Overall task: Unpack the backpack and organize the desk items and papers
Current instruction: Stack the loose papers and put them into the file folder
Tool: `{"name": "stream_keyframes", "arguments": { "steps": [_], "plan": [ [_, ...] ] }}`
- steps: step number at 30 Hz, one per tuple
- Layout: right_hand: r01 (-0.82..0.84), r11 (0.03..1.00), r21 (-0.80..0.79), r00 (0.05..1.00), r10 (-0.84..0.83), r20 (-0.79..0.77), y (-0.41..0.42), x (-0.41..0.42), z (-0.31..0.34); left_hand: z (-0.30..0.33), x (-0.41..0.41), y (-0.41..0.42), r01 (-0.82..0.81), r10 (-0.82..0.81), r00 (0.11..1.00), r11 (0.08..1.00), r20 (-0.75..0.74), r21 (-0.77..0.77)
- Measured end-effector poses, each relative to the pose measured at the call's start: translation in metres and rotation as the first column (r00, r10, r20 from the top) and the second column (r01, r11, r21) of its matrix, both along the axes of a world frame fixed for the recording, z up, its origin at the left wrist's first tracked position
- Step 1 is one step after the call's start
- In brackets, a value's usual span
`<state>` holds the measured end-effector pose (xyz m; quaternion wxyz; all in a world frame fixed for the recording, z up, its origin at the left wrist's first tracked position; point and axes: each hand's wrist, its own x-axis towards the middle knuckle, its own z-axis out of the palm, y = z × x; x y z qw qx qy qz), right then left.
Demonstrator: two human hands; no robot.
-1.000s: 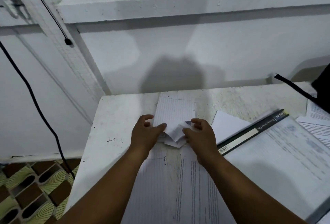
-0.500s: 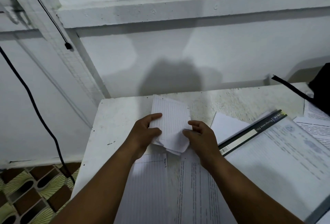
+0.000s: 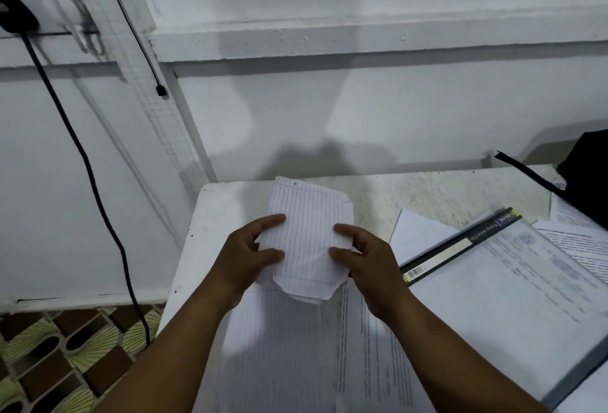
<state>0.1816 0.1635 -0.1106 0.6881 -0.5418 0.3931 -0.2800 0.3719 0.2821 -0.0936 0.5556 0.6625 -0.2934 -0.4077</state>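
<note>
A crumpled wad of lined paper sheets (image 3: pixel 307 231) is held up above the white desk (image 3: pixel 210 215), tilted toward me. My left hand (image 3: pixel 245 258) pinches its left edge with thumb and fingers. My right hand (image 3: pixel 368 258) pinches its right edge the same way. Flat under my forearms lie a lined sheet (image 3: pixel 279 347) and a printed sheet (image 3: pixel 371 356). A clear file folder with a black spine (image 3: pixel 460 241) covers papers at the right. The black backpack (image 3: pixel 589 182) shows at the far right edge with one strap (image 3: pixel 526 170) trailing.
The desk stands in a corner against white walls. A black cable (image 3: pixel 82 156) hangs down the left wall to the patterned tile floor (image 3: pixel 65 356). More printed papers (image 3: pixel 579 238) lie beside the backpack. A blank white sheet (image 3: pixel 418 235) pokes out from under the folder.
The folded, crumpled paper between my hands has been opened out and lifted off the desk. Both hands have spread apart to its side edges. The camera has tipped upward a little.
</note>
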Motion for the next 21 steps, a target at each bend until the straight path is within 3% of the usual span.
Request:
{"name": "stream_keyframes", "arguments": {
  "steps": [6, 14, 21],
  "plan": [
    [-0.095, 0.987, -0.130, 0.979, 0.069, -0.191, 0.041, -0.007, -0.006, -0.012, 0.001, 0.051, -0.035, -0.021, 0.925, 0.990, 0.381, 0.139],
    [-0.150, 0.949, -0.277, 0.939, 0.049, -0.341, 0.094, -0.015, -0.033, -0.035, -0.003, 0.109, 0.007, -0.105, 0.829, 0.984, 0.550, 0.177],
    [-0.216, 0.838, -0.501, 0.889, -0.043, -0.455, 0.123, -0.024, -0.040, -0.057, -0.010, 0.137, 0.080, -0.139, 0.746, 0.990, 0.652, 0.120]
  ]
}}
